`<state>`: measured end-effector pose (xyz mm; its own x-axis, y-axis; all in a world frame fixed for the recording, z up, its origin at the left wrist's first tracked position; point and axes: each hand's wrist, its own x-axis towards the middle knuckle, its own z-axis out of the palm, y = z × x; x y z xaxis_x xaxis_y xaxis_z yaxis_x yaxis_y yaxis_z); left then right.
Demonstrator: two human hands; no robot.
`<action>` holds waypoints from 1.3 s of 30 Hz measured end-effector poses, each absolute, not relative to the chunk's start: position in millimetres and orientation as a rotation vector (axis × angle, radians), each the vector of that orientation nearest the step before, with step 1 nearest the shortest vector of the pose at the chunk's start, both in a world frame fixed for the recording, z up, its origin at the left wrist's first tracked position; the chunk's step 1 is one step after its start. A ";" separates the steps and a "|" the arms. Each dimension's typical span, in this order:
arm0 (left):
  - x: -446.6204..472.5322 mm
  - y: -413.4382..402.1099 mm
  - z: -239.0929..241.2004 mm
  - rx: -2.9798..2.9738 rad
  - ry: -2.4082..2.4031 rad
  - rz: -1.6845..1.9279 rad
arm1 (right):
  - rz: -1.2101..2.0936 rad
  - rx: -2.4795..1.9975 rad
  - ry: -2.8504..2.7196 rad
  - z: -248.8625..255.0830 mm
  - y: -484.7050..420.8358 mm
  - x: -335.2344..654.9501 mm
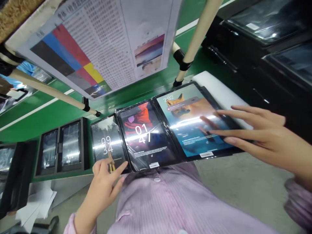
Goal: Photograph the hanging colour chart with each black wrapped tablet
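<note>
Three lit tablets lie side by side at the bench's near edge. My left hand (106, 182) is at the lower edge of the left tablet (101, 130), which reads 09 34; its index finger is stretched out and it holds nothing. The middle tablet (156, 139) shows 01 47 over a red and black picture. Over the right side of the right tablet (192, 126), showing a fox and 2:02, my right hand (260, 133) has its fingers spread. Whether those fingertips touch the glass I cannot tell. Clear film and small white labels show on the screens.
A printed sheet on a board (97, 45) leans over the bench, carried by beige pipes (202, 32). White foam (214, 91) lies behind the right tablet. Black trays (85, 146) with wrapped tablets stand left, more black trays (243, 65) right. Papers (36, 201) hang lower left.
</note>
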<state>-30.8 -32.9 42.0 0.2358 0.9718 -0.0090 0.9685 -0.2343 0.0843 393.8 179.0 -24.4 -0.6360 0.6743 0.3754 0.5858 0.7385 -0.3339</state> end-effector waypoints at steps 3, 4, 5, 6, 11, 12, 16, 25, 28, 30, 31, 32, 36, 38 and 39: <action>-41.9 -56.8 28.2 2.324 1.953 0.085 | 0.280 -0.892 -2.493 -29.5 171.6 398.5; -48.0 -59.4 24.7 2.295 1.970 0.098 | 0.298 -0.867 -2.505 -31.6 172.8 399.5; -56.0 -58.8 21.6 2.268 1.987 0.111 | 0.315 -0.839 -2.521 -34.0 175.9 399.9; -65.6 -54.7 18.7 2.246 2.001 0.123 | 0.329 -0.817 -2.539 -36.5 180.9 399.1; -104.7 9.0 14.8 2.102 2.337 0.137 | 0.101 -1.104 -2.359 -39.7 214.7 376.2; -101.3 24.9 16.6 2.080 2.474 0.143 | 0.023 -1.205 -2.264 -36.8 219.4 369.8; -41.6 68.4 25.2 2.475 2.051 0.193 | -0.009 -1.348 -2.078 -24.7 226.5 357.1; -47.1 84.9 28.7 2.199 2.427 0.230 | 0.269 -2.133 -1.939 -86.5 206.4 415.2; -102.9 45.6 13.3 1.700 2.476 0.701 | 0.347 -2.252 -1.951 -92.1 195.9 417.7; -124.1 11.5 -6.5 1.109 2.323 1.094 | 0.384 -2.312 -1.879 -88.9 195.5 409.9; -128.2 -4.3 -17.9 0.821 2.177 1.261 | 0.411 -2.343 -1.843 -86.8 197.1 404.7; -128.4 -18.0 -29.0 0.670 2.089 1.319 | 0.442 -2.370 -1.823 -85.3 199.5 399.6; -111.1 -44.8 -56.7 0.391 1.924 1.424 | 0.503 -2.392 -1.860 -89.3 204.2 387.6; -106.2 -45.2 -57.2 0.303 1.871 1.479 | 0.484 -2.360 -1.894 -97.4 200.2 387.9; -106.3 -44.3 -55.3 0.270 1.845 1.507 | 0.446 -2.333 -1.926 -102.1 197.3 389.0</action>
<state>-106.3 -44.3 -55.3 -0.7138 0.5759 -0.3985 -0.2754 0.2924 0.9158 389.0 197.3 -102.1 0.1653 0.9716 -0.1696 0.9472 -0.2043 -0.2472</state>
